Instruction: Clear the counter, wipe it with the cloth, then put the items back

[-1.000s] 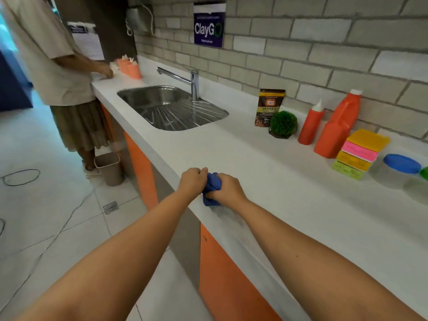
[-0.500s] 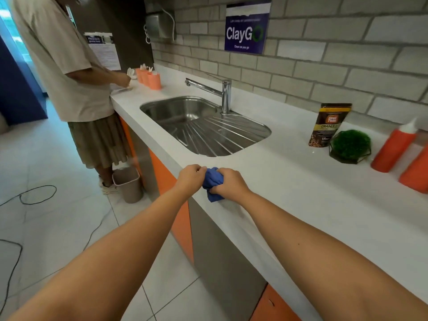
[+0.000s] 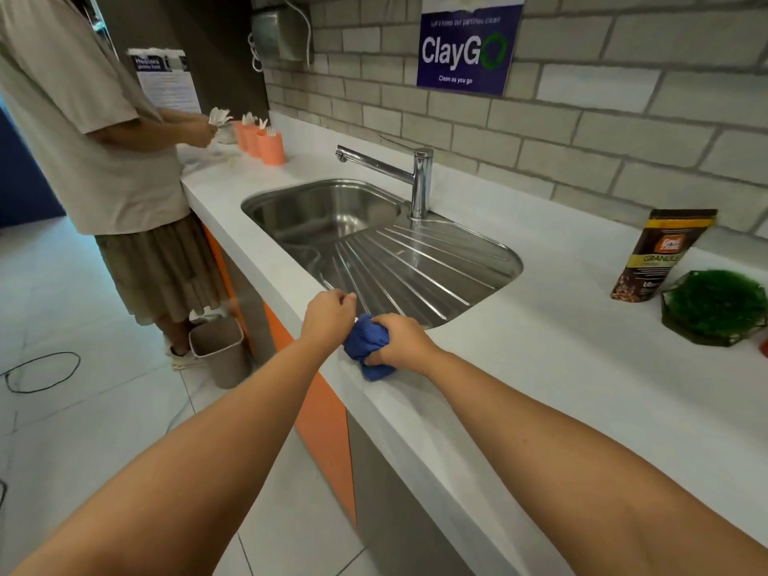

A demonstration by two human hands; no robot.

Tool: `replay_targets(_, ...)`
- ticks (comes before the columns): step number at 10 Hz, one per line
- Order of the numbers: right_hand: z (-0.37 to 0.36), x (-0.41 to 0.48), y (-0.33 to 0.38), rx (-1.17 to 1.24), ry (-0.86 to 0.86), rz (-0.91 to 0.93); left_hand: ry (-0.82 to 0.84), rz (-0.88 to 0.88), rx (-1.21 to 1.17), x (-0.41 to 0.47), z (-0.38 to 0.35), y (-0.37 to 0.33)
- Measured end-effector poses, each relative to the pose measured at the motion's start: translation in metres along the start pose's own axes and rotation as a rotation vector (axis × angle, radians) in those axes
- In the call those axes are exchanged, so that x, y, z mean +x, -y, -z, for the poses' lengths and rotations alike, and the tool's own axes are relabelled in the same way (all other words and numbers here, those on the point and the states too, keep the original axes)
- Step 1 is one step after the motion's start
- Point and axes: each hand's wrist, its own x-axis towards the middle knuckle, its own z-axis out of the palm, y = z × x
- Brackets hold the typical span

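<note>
Cloth (image 3: 368, 342) now nearer sink (image 3: 415, 276), right hand (image 3: 402, 340) grip bunching it, left hand (image 3: 328, 315) curled, hold unclear, orange cups (image 3: 272, 149) holding cutlery.

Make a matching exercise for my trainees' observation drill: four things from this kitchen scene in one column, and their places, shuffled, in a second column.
Things
1. blue cloth
2. granules pouch
3. orange cup
4. small bin

Places
A. on the floor, beside the cabinets
B. at the far end of the counter
C. gripped by the right hand at the counter's front edge
D. upright by the brick wall, next to the green plant

Pairs: 1-C, 2-D, 3-B, 4-A
</note>
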Motion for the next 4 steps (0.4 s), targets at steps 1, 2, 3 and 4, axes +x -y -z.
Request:
replay_targets(1,0.004,0.016,-0.003,-0.011,0.096,0.049,-0.018,-0.023,-0.034,0.023,0.0,-0.006)
replay_targets(2,0.007,0.023,-0.003,-0.026,0.179,0.014,0.021,-0.057,-0.045,0.04,-0.01,-0.014)
replay_targets(3,0.014,0.028,-0.005,-0.05,0.26,-0.002,0.065,-0.136,-0.084,0.055,-0.02,-0.029)
replay_targets(4,0.022,0.034,-0.009,0.085,0.186,-0.056,0.122,-0.17,-0.079,0.071,-0.029,-0.047)
